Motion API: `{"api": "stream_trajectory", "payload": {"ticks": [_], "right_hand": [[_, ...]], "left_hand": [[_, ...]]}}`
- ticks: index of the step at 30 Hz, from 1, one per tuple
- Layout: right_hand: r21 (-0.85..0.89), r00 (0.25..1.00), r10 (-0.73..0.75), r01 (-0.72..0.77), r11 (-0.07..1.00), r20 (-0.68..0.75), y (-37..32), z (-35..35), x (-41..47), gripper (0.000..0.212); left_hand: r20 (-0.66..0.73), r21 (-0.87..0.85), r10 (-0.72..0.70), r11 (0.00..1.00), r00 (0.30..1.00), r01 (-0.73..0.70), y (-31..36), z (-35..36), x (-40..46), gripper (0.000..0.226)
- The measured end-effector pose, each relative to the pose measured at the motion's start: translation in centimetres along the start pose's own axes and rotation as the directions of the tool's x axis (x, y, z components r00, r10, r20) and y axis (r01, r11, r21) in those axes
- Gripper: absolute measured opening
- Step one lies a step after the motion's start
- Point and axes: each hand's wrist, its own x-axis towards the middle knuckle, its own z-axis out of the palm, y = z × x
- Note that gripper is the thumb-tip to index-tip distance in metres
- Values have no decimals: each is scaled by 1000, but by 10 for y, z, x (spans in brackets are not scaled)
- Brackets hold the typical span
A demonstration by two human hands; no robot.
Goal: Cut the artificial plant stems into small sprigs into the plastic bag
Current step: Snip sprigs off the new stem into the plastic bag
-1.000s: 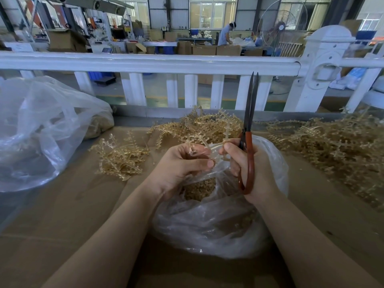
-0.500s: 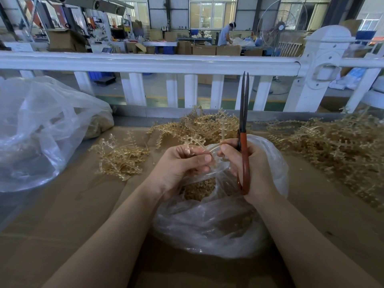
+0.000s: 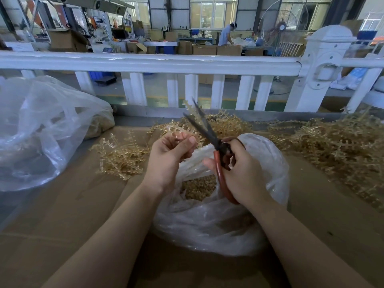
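Basically, scissors went from upright with blades together to tilted left with blades spread, aimed at the stem pinched in the left hand. Right hand gripped the red handles. Both sat over the plastic bag mouth, cut sprigs already inside. Read as the next snip lining up; uncut piles remained, so plenty left.

Left hand pinches stem; right hand holds scissors, blades apart, above bag.
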Motion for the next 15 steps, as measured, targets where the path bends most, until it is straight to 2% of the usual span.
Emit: {"api": "stream_trajectory", "payload": {"ticks": [4, 9, 15], "right_hand": [[-207, 995, -90, 81, 975, -34, 3, 3, 2, 70], [-318, 989, -132, 102, 943, -73, 6, 4, 3, 61], [-385, 988, -128, 85, 919, -85, 7, 3, 3, 67]], "left_hand": [[-31, 3, 9, 1000, 999, -9, -2, -3, 3, 4], [-64, -40, 37, 998, 997, -40, -1, -4, 5, 9], [-52, -66, 50, 996, 997, -53, -3, -5, 5, 13]]}}
